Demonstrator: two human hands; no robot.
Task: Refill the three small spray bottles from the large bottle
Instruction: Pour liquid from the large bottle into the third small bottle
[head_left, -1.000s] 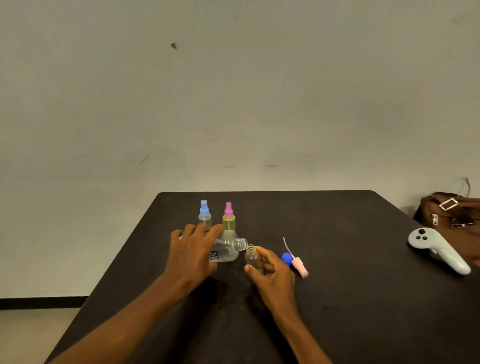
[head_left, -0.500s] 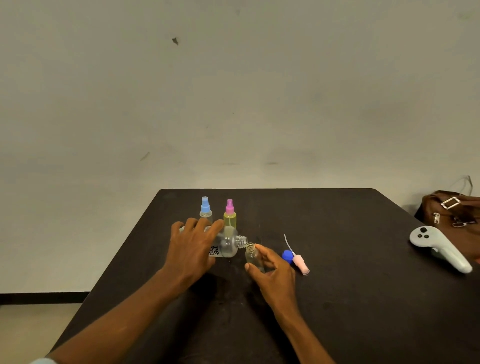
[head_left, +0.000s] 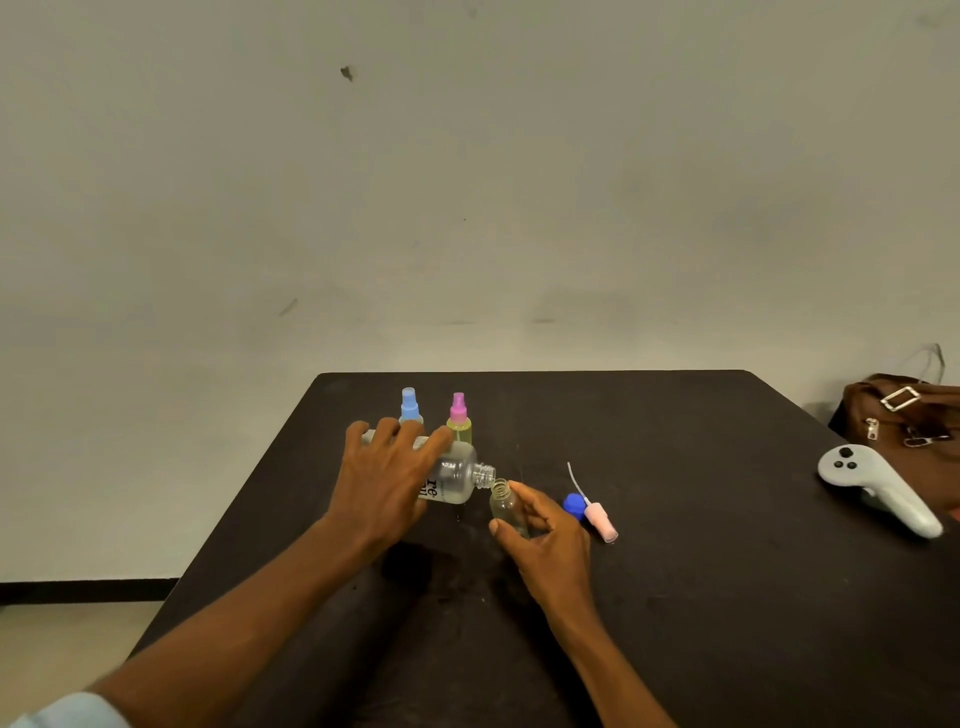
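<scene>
Head view, left hand (head_left: 387, 480) gripping tipped large bottle (head_left: 452, 478), right hand (head_left: 545, 540) pinching open small bottle (head_left: 506, 506).

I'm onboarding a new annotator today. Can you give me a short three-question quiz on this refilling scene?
1. True or false: the large bottle is tipped with its mouth at the open small bottle.
2. Which hand steadies the open small bottle? A) left hand B) right hand
3. Fill in: the spray top lying on the table is pale ____.

Key:
1. True; the left hand tilts it.
2. B, the right hand.
3. Pink, beside the blue cap.
</scene>
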